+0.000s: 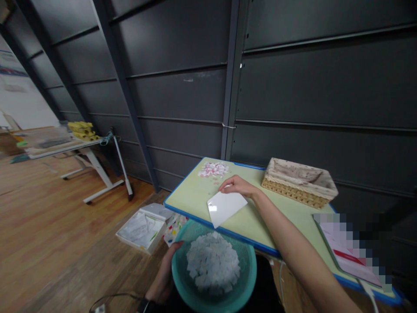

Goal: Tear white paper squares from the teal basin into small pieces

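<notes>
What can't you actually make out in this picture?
All head view:
- Paper sheets on the green, blue-edged table: pixelated blur covers them.
- Left hand: fingers hidden beneath the round teal plastic bowl; wrist cut by bottom edge.
- White rectangular card in the right hand: underside faces away.
- Pink-and-white paper scraps: too small.

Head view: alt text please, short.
The right hand holds a white card at the near edge of a green table, while the left hand grips the rim of a teal bowl full of white paper bits just below it. Farther back on the table sit a wicker basket and a small pile of pink-and-white bits.
</notes>
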`<state>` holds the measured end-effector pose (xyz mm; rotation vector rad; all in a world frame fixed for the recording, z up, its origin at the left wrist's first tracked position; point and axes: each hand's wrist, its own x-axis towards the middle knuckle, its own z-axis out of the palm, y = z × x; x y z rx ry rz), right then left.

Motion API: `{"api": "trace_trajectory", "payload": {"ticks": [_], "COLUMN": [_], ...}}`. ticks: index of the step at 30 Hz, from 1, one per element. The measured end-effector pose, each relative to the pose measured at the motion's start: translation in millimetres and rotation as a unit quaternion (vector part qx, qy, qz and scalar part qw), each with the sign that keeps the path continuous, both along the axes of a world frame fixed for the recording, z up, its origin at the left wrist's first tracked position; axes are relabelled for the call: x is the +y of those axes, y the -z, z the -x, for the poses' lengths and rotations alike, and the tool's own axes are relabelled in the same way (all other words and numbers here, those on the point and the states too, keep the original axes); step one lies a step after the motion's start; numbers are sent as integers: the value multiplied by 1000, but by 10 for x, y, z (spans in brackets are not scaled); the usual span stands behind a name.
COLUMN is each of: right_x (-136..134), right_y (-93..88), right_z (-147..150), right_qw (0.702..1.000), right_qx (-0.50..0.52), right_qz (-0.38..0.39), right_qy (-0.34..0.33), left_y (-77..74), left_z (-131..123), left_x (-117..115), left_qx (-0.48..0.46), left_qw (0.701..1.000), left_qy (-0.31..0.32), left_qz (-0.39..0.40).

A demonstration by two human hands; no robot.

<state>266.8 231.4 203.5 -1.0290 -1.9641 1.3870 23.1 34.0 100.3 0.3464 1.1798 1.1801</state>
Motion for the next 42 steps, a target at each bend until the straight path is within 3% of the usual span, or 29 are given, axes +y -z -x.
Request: {"api": "trace_trajectory", "payload": {"ticks": [5,11,16,24,27,34,37,42], "right_x": [37,39,71,-13,-12,191,228,185], "right_y": [46,70,16,77,76,26,38,55], "right_z": [14,45,-62,114,125,-167,-222,-157], "right_qw": [998,999,991,1000,999,969,964,968], "right_qx": [18,22,56,15,30,-2,-20,-49], "right_qz": [-6,4,10,-16,14,-136,-153,-169], "right_qy": [55,29,124,14,23,205,217,180], "left_y": [-83,-90,-120,-124,-161,-224,-204,-241], "left_z": [-12,-7,-2,16,13,-23,-19,-22], "left_x": [-19,3,-6,-2,-9,-20,-22,-25], "left_qx": [13,13,1,-12,-16,13,14,45], "left_qw": [1000,1000,1000,1000,999,1000,1000,999], "left_qy": [1,1,6,4,7,3,8,11], "left_qz": [11,-4,-1,20,28,28,7,16]}}
